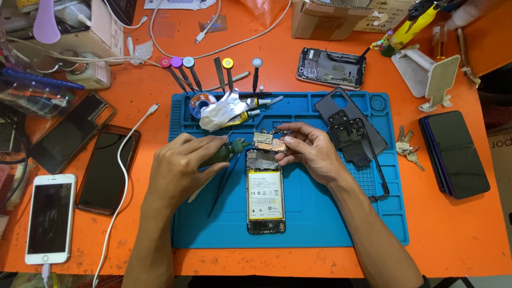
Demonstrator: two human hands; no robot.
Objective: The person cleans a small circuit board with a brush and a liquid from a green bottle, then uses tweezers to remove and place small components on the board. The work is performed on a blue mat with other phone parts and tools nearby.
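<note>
An opened phone (265, 194) with its yellow-edged battery showing lies face down on the blue work mat (320, 224). My right hand (309, 150) holds a small circuit board (270, 142) with copper shields just above the phone's top end. Left of it, my left hand (178, 165) grips a dark green screwdriver (226, 152) whose tip points up toward the board. Black tweezers (224, 184) lie on the mat under that hand.
A dark back cover and inner frame (352, 128) rest on the mat's right side. Crumpled foil, a solder wick reel and glue tubes (224, 109) sit at its top. Around it lie several phones (50, 216), screwdrivers (184, 72), keys (406, 146), cables and a cardboard box (330, 18).
</note>
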